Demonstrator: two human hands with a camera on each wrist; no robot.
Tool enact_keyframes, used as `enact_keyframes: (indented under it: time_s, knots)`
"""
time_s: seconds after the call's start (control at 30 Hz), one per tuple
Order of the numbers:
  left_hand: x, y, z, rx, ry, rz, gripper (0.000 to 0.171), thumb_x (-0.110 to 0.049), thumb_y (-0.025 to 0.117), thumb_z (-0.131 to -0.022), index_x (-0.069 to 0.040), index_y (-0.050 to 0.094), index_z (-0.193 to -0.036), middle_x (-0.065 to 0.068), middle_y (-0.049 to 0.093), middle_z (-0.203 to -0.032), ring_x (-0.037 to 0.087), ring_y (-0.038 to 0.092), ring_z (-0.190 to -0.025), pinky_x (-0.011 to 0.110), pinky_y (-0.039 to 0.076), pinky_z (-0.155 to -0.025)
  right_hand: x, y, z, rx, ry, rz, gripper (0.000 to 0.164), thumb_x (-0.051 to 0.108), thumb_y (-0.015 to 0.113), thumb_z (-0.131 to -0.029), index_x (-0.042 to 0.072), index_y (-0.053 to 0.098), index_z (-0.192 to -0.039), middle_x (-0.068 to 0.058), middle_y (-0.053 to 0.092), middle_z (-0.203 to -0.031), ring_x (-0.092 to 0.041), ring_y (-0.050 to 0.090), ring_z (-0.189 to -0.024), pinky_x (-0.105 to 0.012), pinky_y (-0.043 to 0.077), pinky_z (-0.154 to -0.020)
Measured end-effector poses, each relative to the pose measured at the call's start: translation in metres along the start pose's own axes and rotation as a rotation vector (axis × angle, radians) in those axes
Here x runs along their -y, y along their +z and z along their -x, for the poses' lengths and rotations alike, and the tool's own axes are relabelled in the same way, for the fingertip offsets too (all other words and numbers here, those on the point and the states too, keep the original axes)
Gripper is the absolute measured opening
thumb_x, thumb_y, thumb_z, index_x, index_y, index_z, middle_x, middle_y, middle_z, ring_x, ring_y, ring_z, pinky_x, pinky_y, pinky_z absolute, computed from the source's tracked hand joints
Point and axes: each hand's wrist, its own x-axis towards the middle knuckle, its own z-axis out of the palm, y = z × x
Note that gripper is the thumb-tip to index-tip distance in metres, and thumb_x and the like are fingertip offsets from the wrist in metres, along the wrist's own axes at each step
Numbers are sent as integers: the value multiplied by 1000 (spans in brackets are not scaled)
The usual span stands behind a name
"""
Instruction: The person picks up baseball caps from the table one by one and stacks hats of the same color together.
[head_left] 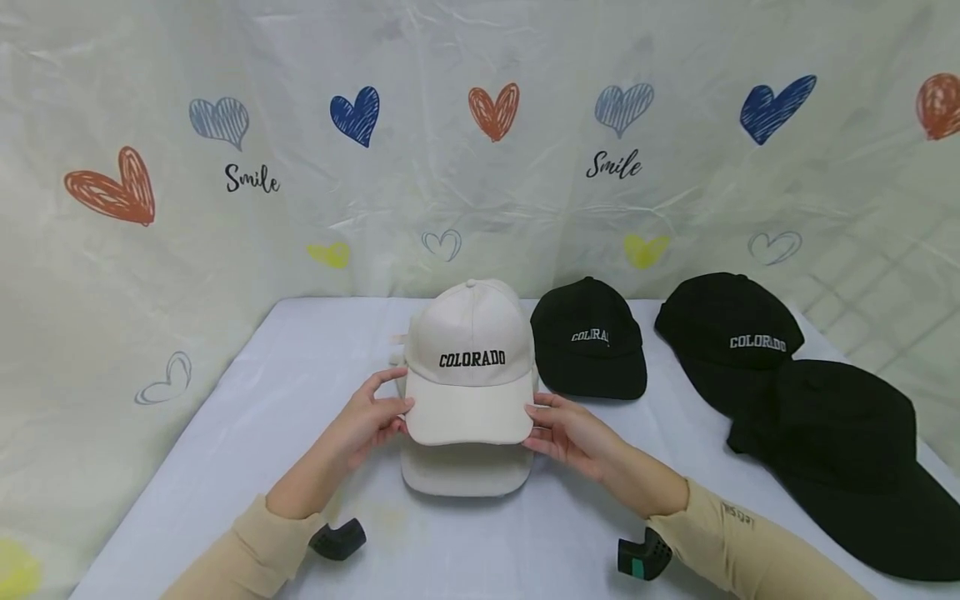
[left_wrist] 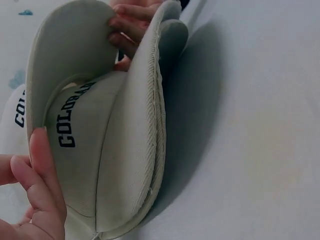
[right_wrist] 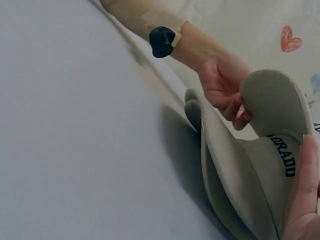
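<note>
A cream baseball cap (head_left: 469, 333) lettered COLORADO faces me in the middle of the table. My left hand (head_left: 371, 418) pinches the left edge of its brim, thumb on top and fingers beneath. At the opposite edge, my right hand (head_left: 576, 440) pinches the brim the same way. Under it sit matching cream caps, nested together, their lower brim (head_left: 467, 477) showing below. Both wrist views show a gap between the held cap's brim and the stacked brims (left_wrist: 132, 135), with a second COLORADO print inside that gap.
Just right of the cream caps stands a black COLORADO cap (head_left: 588, 342). Farther right, another black cap (head_left: 723, 325) is partly overlapped by a large black cap (head_left: 840, 433). Behind the white-covered table (head_left: 315, 333) hangs a backdrop (head_left: 420, 183) printed with hearts.
</note>
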Motion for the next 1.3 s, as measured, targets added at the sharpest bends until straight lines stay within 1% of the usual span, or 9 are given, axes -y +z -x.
enact_keyframes:
  time_s: [0.2,0.37,0.6,0.73,0.9,1.03,1.2,1.3]
  knots:
    - [2,-2,1,41,-22,5,66,-2,62,-97,-12,31,-154,2,61,-62,7,58,-53,16,48,-54,0,-3,0,44,29,32,54,5,48,-107,-3,20,-152,-6,63,-94,-10,66,-74,-24,59,-72]
    - [7,-3,1,78,-25,2,67,0,63,-97,-13,29,-153,4,63,-60,5,58,-51,15,48,-52,-3,-5,0,65,32,56,52,4,48,-106,-5,21,-150,-7,63,-92,-10,66,-73,-24,59,-71]
    - [12,-5,1,100,-65,-32,68,2,63,-96,-16,28,-150,8,64,-63,7,59,-53,16,49,-54,-12,-10,-3,85,21,134,43,2,50,-105,-4,27,-140,-9,65,-88,-12,68,-72,-27,60,-70]
    - [14,-7,0,111,-74,-40,68,2,64,-95,-17,28,-150,9,65,-63,8,60,-53,15,50,-55,-15,-11,-4,92,22,175,42,3,52,-104,-3,27,-138,-10,64,-87,-13,68,-74,-29,60,-71]
    - [17,-9,-3,159,-68,-50,67,3,62,-96,-17,26,-150,9,68,-66,10,65,-55,15,50,-54,-14,-13,-4,91,47,208,42,5,53,-105,-3,28,-138,-12,64,-90,-14,67,-77,-30,60,-74]
    - [17,-12,-3,184,-57,-80,68,1,62,-98,-17,23,-151,9,70,-71,14,68,-60,15,50,-56,-13,-15,-4,78,61,248,41,7,58,-104,-2,33,-135,-13,65,-95,-15,67,-78,-30,60,-75]
    - [13,-15,-1,186,-48,-123,71,-3,64,-98,-18,22,-153,10,72,-77,17,69,-65,17,50,-58,-9,-19,-6,66,31,352,38,10,64,-101,-2,40,-129,-12,70,-96,-17,71,-76,-30,61,-73]
    - [11,-14,0,181,-33,-141,71,-4,65,-99,-17,22,-154,9,72,-79,17,69,-65,18,50,-58,-4,-23,-9,79,14,392,35,10,65,-100,-3,44,-126,-11,72,-95,-17,72,-76,-29,61,-72]
